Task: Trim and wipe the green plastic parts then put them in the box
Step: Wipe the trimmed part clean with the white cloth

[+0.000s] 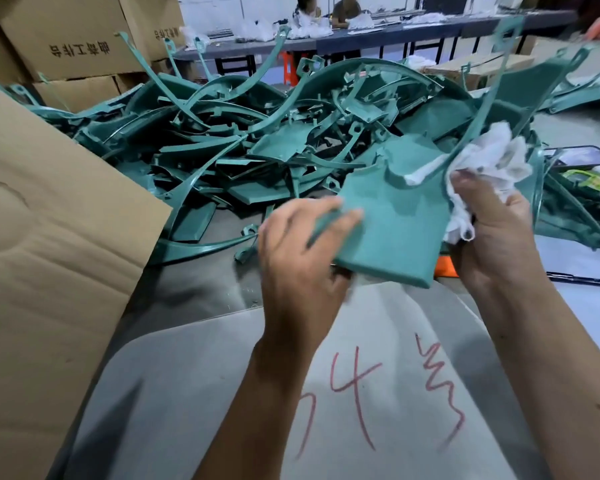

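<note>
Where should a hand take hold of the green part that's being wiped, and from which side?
Probably the broad flat panel end of the green part, from its left edge, as the left hand pinches it now. That end is wide and flat, and it faces the person. The thin curved arm rising up right looks too slender for a steady hold, and the right hand works there with the white rag.
</note>
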`<action>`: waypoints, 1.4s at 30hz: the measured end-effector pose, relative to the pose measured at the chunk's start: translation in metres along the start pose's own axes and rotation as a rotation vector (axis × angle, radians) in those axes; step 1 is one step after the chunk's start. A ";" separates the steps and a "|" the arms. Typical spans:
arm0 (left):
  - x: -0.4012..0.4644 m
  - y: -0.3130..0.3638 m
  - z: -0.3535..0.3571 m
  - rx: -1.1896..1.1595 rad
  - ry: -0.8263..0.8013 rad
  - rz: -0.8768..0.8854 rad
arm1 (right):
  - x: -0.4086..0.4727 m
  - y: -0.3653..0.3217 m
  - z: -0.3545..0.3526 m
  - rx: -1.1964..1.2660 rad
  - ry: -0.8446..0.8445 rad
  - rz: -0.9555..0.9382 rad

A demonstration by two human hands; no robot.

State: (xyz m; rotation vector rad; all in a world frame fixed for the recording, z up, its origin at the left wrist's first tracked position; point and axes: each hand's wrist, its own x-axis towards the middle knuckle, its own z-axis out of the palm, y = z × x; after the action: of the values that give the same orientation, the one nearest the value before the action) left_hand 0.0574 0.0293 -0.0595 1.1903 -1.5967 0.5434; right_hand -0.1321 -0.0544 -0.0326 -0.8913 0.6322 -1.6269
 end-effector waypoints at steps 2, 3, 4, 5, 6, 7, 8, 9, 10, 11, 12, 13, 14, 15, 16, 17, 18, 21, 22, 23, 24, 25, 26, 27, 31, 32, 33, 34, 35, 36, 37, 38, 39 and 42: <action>0.001 -0.009 -0.001 -0.285 0.030 -0.466 | 0.001 0.001 -0.001 0.065 0.023 -0.033; 0.005 -0.012 -0.005 -0.615 0.080 -0.778 | 0.001 0.002 0.000 0.089 0.033 -0.023; 0.007 -0.018 -0.008 -0.917 0.126 -1.029 | 0.000 0.005 0.001 0.091 0.033 -0.008; 0.005 -0.024 -0.009 -1.130 0.105 -1.203 | -0.001 0.007 0.002 0.069 0.018 0.003; 0.004 -0.027 -0.009 -1.231 -0.003 -1.293 | -0.002 0.010 0.004 0.028 -0.007 0.008; 0.003 -0.027 -0.009 -1.225 -0.154 -1.295 | -0.003 0.013 0.006 -0.017 -0.028 0.010; 0.000 -0.027 -0.008 -1.187 -0.284 -1.233 | -0.004 0.016 0.008 -0.054 -0.037 0.010; -0.002 -0.025 -0.008 -1.138 -0.341 -1.174 | -0.004 0.018 0.009 -0.078 -0.034 0.011; -0.003 -0.024 -0.007 -1.082 -0.343 -1.147 | -0.005 0.019 0.010 -0.090 -0.028 0.017; -0.004 -0.025 -0.004 -1.036 -0.325 -1.132 | -0.006 0.021 0.012 -0.091 -0.028 0.032; -0.005 -0.025 -0.003 -1.030 -0.282 -1.129 | -0.008 0.024 0.013 -0.093 -0.039 0.058; -0.004 -0.023 -0.003 -1.046 -0.225 -1.133 | -0.011 0.027 0.015 -0.101 -0.063 0.095; -0.004 -0.023 -0.003 -1.074 -0.162 -1.145 | -0.014 0.031 0.017 -0.115 -0.097 0.143; -0.004 -0.023 -0.003 -1.087 -0.100 -1.159 | -0.018 0.035 0.020 -0.129 -0.130 0.188; -0.004 -0.024 -0.003 -1.073 -0.045 -1.165 | -0.023 0.039 0.024 -0.145 -0.156 0.222; -0.003 -0.024 -0.003 -1.044 -0.005 -1.163 | -0.026 0.042 0.027 -0.166 -0.175 0.239; -0.003 -0.025 -0.003 -1.019 0.028 -1.162 | -0.028 0.045 0.029 -0.186 -0.189 0.258; -0.001 -0.029 -0.004 -1.051 0.137 -1.181 | -0.035 0.051 0.032 -0.133 -0.228 0.359; -0.001 -0.031 -0.005 -1.060 0.172 -1.189 | -0.038 0.053 0.032 -0.103 -0.243 0.386; -0.001 -0.032 -0.004 -1.056 0.200 -1.199 | -0.040 0.054 0.033 -0.077 -0.260 0.407; -0.002 -0.033 -0.004 -1.047 0.220 -1.210 | -0.041 0.055 0.033 -0.056 -0.279 0.425; -0.003 -0.034 -0.004 -1.033 0.233 -1.220 | -0.042 0.055 0.033 -0.047 -0.296 0.437; -0.004 -0.036 -0.005 -1.015 0.241 -1.227 | -0.042 0.056 0.033 -0.049 -0.312 0.441; -0.003 -0.038 -0.005 -0.996 0.235 -1.234 | -0.042 0.058 0.032 -0.071 -0.317 0.431; -0.002 -0.050 -0.014 -0.955 -0.005 -1.213 | -0.040 0.063 0.032 -0.207 -0.217 0.316; -0.002 -0.051 -0.016 -0.945 -0.099 -1.181 | -0.037 0.061 0.030 -0.213 -0.163 0.292; -0.002 -0.051 -0.018 -0.936 -0.184 -1.149 | -0.032 0.057 0.028 -0.222 -0.109 0.261; -0.003 -0.050 -0.019 -0.934 -0.256 -1.124 | -0.027 0.052 0.025 -0.234 -0.050 0.222; -0.004 -0.048 -0.020 -0.937 -0.315 -1.111 | -0.020 0.047 0.021 -0.245 0.000 0.177; -0.005 -0.047 -0.021 -0.947 -0.367 -1.108 | -0.015 0.041 0.016 -0.250 0.039 0.133; -0.005 -0.047 -0.023 -0.959 -0.415 -1.109 | -0.009 0.037 0.012 -0.249 0.064 0.089; -0.006 -0.048 -0.025 -0.964 -0.465 -1.110 | -0.005 0.032 0.009 -0.241 0.078 0.046; -0.005 -0.050 -0.028 -0.958 -0.518 -1.113 | -0.001 0.028 0.006 -0.228 0.089 0.004; -0.007 -0.060 -0.041 -0.903 -0.665 -1.113 | 0.008 0.014 -0.003 -0.133 0.121 -0.100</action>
State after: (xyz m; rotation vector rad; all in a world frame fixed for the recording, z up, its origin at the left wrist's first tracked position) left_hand 0.1295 0.0406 -0.0632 1.3194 -1.1354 -1.2587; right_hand -0.1275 -0.0654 -0.0441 -0.9381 0.7987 -1.7544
